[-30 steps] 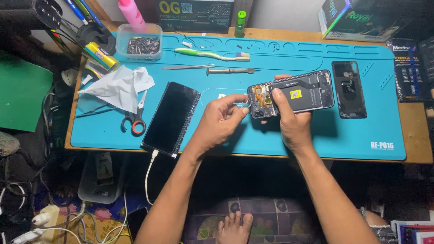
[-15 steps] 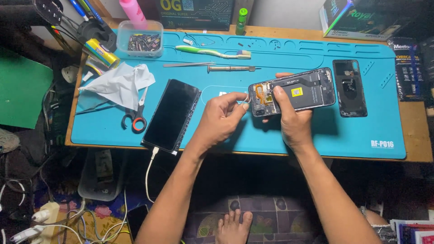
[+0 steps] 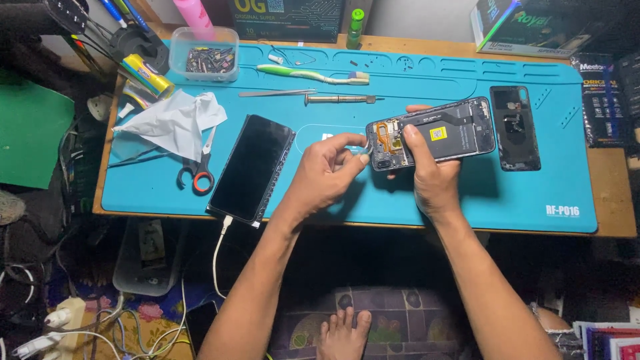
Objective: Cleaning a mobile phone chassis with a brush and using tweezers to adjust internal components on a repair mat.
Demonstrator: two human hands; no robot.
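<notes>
At the far left of the wooden tabletop (image 3: pixel 617 200), on the blue silicone work mat (image 3: pixel 427 200), lay a crumpled white tissue (image 3: pixel 175 121) over orange-handled scissors (image 3: pixel 200 167); behind them stood a clear plastic tub (image 3: pixel 203 63) holding a heap of small dark metal bits, too small to tell apart; just right of the scissors a black glossy phone screen panel (image 3: pixel 253 167) lay flat, with a white cable (image 3: pixel 220 247) running from its near end off the edge; farther back lay a green-and-white toothbrush (image 3: pixel 313 75), thin steel tweezers (image 3: pixel 277 93) and a slim metal screwdriver (image 3: pixel 340 99); the left hand (image 3: pixel 327 170) had its fingers (image 3: pixel 353 141) pinched on something small and pale at the end of the opened black phone body (image 3: pixel 433 133), though what it was could not be told; the right hand (image 3: pixel 433 173) grasped that phone body, thumb on its exposed inside and fingers behind, tilting it up off the mat right of centre; it looked light and stiff, yet fragile around the orange flex ribbon (image 3: pixel 387 137) and bare boards, so the outer frame seemed the safest hold; to its right a black back cover (image 3: pixel 515 127) lay flat.
</notes>
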